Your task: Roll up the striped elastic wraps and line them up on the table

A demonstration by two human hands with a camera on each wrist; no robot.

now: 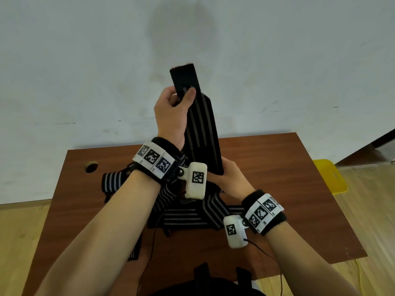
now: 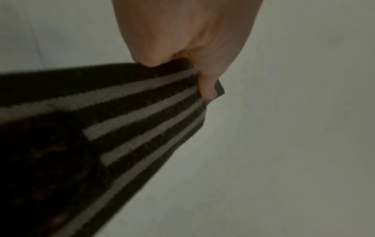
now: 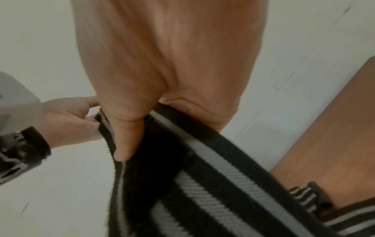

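Both hands, left hand (image 1: 171, 107) raised above right hand (image 1: 232, 178), pinch wrap (image 1: 203, 133).

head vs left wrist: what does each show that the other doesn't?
Head only: the table, the pile of unrolled wraps on it, a rolled wrap at the pile's left, the right hand gripping the held wrap's lower end, both wrist bands, and a yellow chair.
Left wrist only: a close look at the held wrap's ribbed weave and its grey stripes.
Both: the left hand pinching the held wrap near its plain black end, with the wall behind.
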